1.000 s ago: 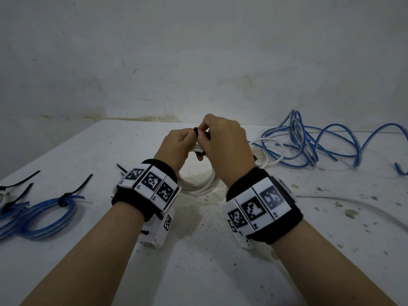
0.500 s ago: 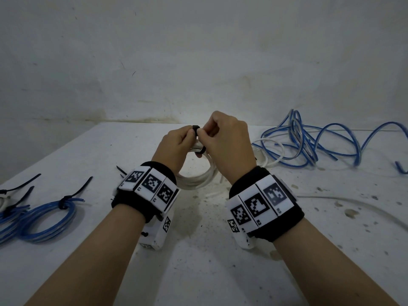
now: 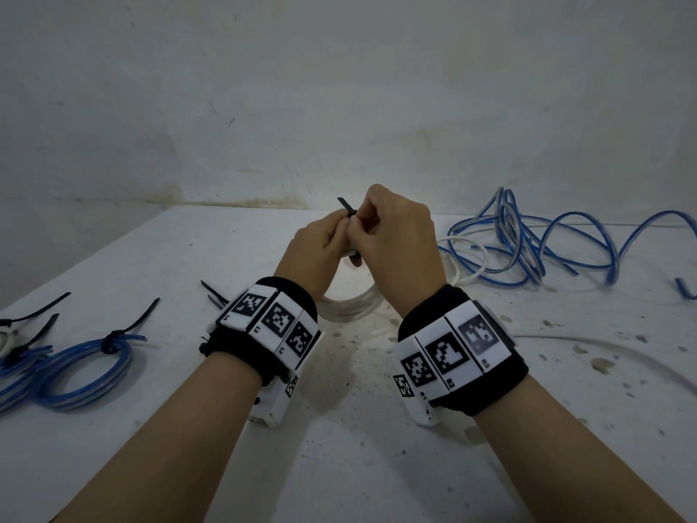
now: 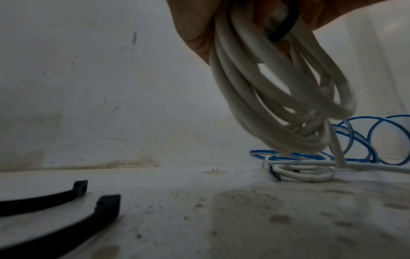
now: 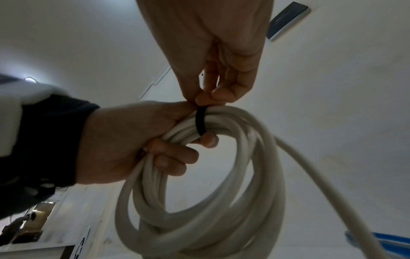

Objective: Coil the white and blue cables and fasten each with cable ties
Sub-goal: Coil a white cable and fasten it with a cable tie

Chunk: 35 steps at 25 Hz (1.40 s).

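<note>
**Tie tail now poking out past the knuckles**

Since a second ago, both hands are sitting higher, and the black cable tie (image 3: 347, 208) is showing its tail at 11 o'clock of the fists. White cable coil (image 5: 199, 192) is hanging above the table (image 3: 358, 447); the left hand (image 3: 315, 245) is wrapping its fingers round the bundle, while the right hand (image 3: 396, 235) is pinching the tie. Loops may be slipping free if the band is cinching unevenly. Loose blue cable (image 3: 547, 243) is waiting at 2 o'clock.

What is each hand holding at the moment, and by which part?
Left hand grips the coiled white cable at its top; right hand pinches the black cable tie there.
</note>
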Available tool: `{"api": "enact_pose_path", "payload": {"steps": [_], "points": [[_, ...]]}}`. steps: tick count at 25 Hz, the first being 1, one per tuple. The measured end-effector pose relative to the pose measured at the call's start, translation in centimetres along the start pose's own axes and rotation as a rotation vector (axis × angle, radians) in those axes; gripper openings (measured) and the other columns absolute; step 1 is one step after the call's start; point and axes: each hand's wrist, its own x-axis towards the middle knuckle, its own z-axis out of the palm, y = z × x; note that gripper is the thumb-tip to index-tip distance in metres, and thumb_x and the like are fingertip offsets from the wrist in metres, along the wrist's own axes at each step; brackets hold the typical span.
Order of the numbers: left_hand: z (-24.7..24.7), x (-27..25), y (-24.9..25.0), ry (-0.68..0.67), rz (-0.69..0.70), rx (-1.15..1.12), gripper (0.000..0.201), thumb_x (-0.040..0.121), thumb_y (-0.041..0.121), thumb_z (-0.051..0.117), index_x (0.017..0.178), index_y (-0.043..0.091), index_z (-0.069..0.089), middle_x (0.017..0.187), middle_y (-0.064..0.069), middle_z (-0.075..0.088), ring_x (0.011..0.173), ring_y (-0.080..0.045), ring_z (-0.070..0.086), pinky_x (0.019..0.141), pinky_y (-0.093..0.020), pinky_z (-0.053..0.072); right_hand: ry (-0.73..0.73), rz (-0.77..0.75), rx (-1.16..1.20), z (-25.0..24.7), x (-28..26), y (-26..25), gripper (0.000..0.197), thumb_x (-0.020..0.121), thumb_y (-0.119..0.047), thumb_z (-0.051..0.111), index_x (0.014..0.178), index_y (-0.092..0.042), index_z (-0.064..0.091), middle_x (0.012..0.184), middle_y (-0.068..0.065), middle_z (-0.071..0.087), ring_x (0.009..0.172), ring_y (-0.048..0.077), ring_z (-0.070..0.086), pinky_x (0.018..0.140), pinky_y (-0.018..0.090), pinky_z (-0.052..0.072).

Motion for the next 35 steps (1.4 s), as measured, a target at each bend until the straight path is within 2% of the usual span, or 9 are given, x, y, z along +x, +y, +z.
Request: {"api": "enact_pose_path", "payload": {"steps": [4,8,11,14,17,21,25,30,35], "points": [[0.1,0.0,0.0,-0.017,0.026,0.000,0.029,0.095,0.024,0.033,0.077,0.021,0.055,0.051,0.010,0.052,0.041,0.001,0.042,0.047,-0.020,0.029,-0.072,0.121,0.044,-0.7,0.1,-0.3,0.013,0.085,-0.014,0.059,0.075,-0.013,0.051,0.073,0.000,0.059,0.062,0.012,0.056,0.058,0.020,0.047],[-0.1,-0.5,1.0,0.019,0.090,-0.128,0.032,0.092,0.021,0.034,0.073,0.034,0.055,0.058,0.011,0.060,0.046,0.003,0.051,0.048,-0.009,0.034,-0.255,0.215,-0.087,-3.5,2.5,-0.8,0.028,0.080,-0.044,0.064,0.089,-0.017,0.063,0.088,-0.006,0.062,0.081,0.010,0.056,0.073,0.027,0.046],[-0.4,-1.1,1.8,0.008,0.173,-0.181,0.028,0.090,0.027,0.034,0.077,0.033,0.058,0.067,0.011,0.064,0.053,-0.003,0.058,0.062,-0.019,0.049,-0.444,0.306,0.157,-5.5,3.7,-1.7,0.020,0.080,-0.032,0.068,0.066,-0.017,0.066,0.066,-0.006,0.061,0.065,0.006,0.052,0.062,0.015,0.042],[-0.8,-1.6,2.9,-0.006,0.181,-0.034,0.037,0.091,0.037,0.026,0.084,0.025,0.059,0.062,0.008,0.062,0.056,-0.006,0.055,0.064,-0.024,0.045,-0.376,0.340,0.194,-5.4,4.3,-2.3,0.030,0.084,-0.017,0.066,0.056,-0.014,0.053,0.057,-0.004,0.049,0.057,0.007,0.045,0.047,0.011,0.037],[-1.8,-1.5,4.5,-0.012,0.143,0.074,0.037,0.093,0.043,0.034,0.095,0.014,0.056,0.061,0.006,0.059,0.054,0.000,0.052,0.052,-0.015,0.033,-0.246,0.313,0.122,-4.8,5.9,-3.3,0.035,0.085,-0.011,0.064,0.054,-0.014,0.046,0.055,-0.003,0.044,0.051,0.009,0.040,0.051,0.020,0.033],[-4.0,-0.8,5.6,0.001,0.105,-0.074,0.035,0.086,0.032,0.060,0.108,0.026,0.034,0.070,-0.001,0.065,0.058,-0.010,0.058,0.056,-0.015,0.040,-0.146,0.218,0.147,-4.1,6.8,-4.7,0.031,0.087,-0.016,0.059,0.059,-0.018,0.045,0.065,-0.002,0.053,0.060,0.018,0.055,0.065,0.034,0.049],[-5.8,-1.6,5.6,0.097,0.184,-0.152,0.032,0.082,0.017,0.066,0.098,0.033,0.044,0.071,-0.002,0.069,0.066,-0.015,0.065,0.063,-0.028,0.052,-0.138,0.098,0.104,-3.0,6.6,-6.3,0.030,0.089,-0.017,0.051,0.062,-0.022,0.038,0.062,-0.002,0.051,0.055,0.017,0.048,0.062,0.033,0.045],[-8.4,-2.9,4.6,0.177,0.149,-0.222,0.025,0.080,0.013,0.068,0.095,0.025,0.051,0.052,0.010,0.060,0.049,-0.001,0.052,0.047,-0.007,0.035,-0.116,0.140,0.236,0.4,6.5,-8.3,0.032,0.087,-0.013,0.051,0.060,-0.019,0.037,0.067,-0.001,0.051,0.061,0.017,0.048,0.059,0.029,0.043],[-14.9,-2.7,2.2,0.327,0.042,-0.210,0.019,0.085,0.016,0.062,0.095,0.024,0.048,0.050,0.008,0.056,0.039,0.000,0.042,0.038,-0.014,0.034,-0.438,0.142,0.695,3.9,4.5,-11.5,0.021,0.097,-0.026,0.041,0.104,-0.010,0.052,0.089,0.001,0.058,0.074,0.011,0.058,0.060,0.017,0.050]]}}
